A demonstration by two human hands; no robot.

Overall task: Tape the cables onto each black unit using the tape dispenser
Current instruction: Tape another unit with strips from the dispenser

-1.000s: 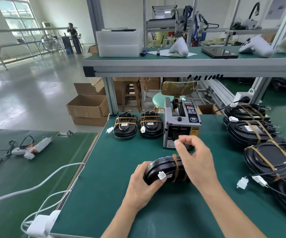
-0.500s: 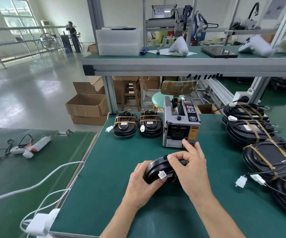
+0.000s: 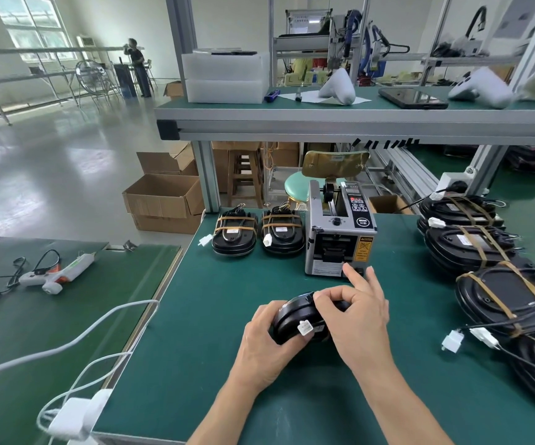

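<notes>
A small black unit (image 3: 291,319) with a white connector (image 3: 304,327) stands on its edge on the green table (image 3: 214,316). My left hand (image 3: 266,345) grips its near left side. My right hand (image 3: 356,316) lies over its top and right side, thumb and forefinger pressed on the upper rim, the other fingers lifted. Any tape under the fingers is hidden. The grey tape dispenser (image 3: 338,232) stands just behind my hands. Left of it sit two taped black units (image 3: 234,234) (image 3: 282,232).
Several larger black units (image 3: 471,245) with brown tape bands and loose white plugs (image 3: 452,341) are stacked along the right edge. A glue gun (image 3: 57,273) and white cables (image 3: 76,342) lie on the left table. An overhead shelf (image 3: 356,120) spans the back.
My right hand came back from the dispenser's outlet and settled on top of the black unit, pressing along its rim. The brown tape strip seen a second ago is now covered by that hand.
</notes>
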